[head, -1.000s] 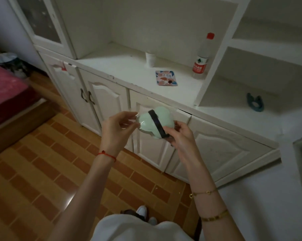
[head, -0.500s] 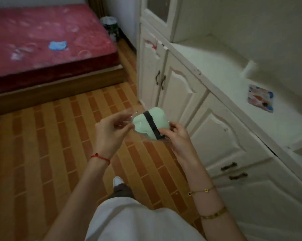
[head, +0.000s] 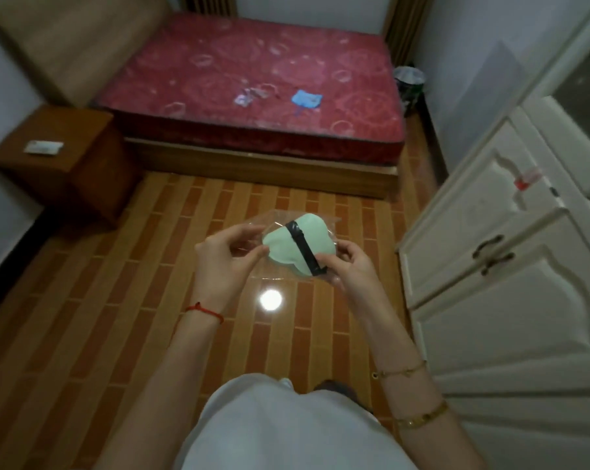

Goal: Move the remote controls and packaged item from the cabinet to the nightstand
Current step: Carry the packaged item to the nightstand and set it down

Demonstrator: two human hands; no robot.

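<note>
Striped orange-brown floor tiles (head: pixel 117 300) lie bare between me and the dark wooden nightstand (head: pixel 83 137) at far left, so I have open room to walk. I'm holding the mint-green pad with a black strap in its clear plastic bag (head: pixel 295 247) at chest height: my left hand (head: pixel 224 262) pinches the bag's loose edge, and my right hand (head: pixel 349 266) has its fingers pressed on the strap end. I'd judge a firmer hold on the pad itself wise, since thin film can slip. A small white packet (head: pixel 43 147) already lies on the nightstand top, so I'd set mine beside it, clear of the front edge. Keep off the red mattress bed (head: pixel 253 79) and its wooden frame corner, and the white cabinet doors (head: pixel 490 266) at my right.
</note>
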